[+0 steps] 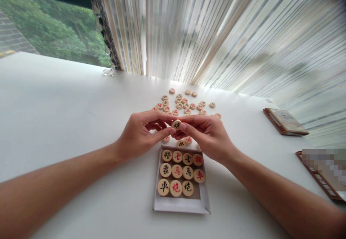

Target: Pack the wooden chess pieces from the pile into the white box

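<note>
Both hands meet above the far edge of a shallow white box [183, 206]. A round wooden piece with a black character [176, 125] is between them, its face toward me. My right hand [207, 132] pinches it with thumb and forefinger. My left hand [147, 131] touches its left side with curved fingers. In the box lie several wooden pieces in rows, some with red characters, such as the red piece [176, 188], and some with black, such as the black piece [163, 187]. The bottom row's right end shows bare box floor.
Several loose wooden pieces [187, 112] are scattered on the white table [67, 123] beyond my hands. A brown-edged box [286, 121] lies at the right, with another flat brown-edged item [319, 181] nearer. Striped curtains [173, 26] hang behind the table.
</note>
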Demonstrator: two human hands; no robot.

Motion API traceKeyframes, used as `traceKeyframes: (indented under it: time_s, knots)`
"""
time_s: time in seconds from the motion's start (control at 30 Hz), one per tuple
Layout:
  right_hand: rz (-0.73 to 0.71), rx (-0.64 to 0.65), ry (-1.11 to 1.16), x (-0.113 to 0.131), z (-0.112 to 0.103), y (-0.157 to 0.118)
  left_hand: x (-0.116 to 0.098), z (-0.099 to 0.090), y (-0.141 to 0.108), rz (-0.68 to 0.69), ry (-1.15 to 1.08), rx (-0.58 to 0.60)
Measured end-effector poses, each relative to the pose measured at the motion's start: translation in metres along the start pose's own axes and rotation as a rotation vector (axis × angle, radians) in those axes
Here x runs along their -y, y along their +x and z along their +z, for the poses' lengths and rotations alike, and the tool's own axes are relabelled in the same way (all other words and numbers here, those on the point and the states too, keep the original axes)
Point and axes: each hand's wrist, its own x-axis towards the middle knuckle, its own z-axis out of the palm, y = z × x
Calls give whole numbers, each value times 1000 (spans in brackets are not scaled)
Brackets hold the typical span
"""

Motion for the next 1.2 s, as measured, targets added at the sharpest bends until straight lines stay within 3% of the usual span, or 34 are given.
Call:
traceKeyframes:
  time_s: [0.2,0.43,0.77,1.2]
  knots:
    - [-96,-28,-85,-1,1,-1,-1,1,1,-20,-23,-11]
    - [-124,-121,-32,-8,0,1,1,1,2,26,-30,-49]
    - [-224,-125,-26,-11,-1,2,4,1,1,24,-46,-53]
    - [-197,-117,-45,-10,-2,3,2,0,1,-6,-101,-42]
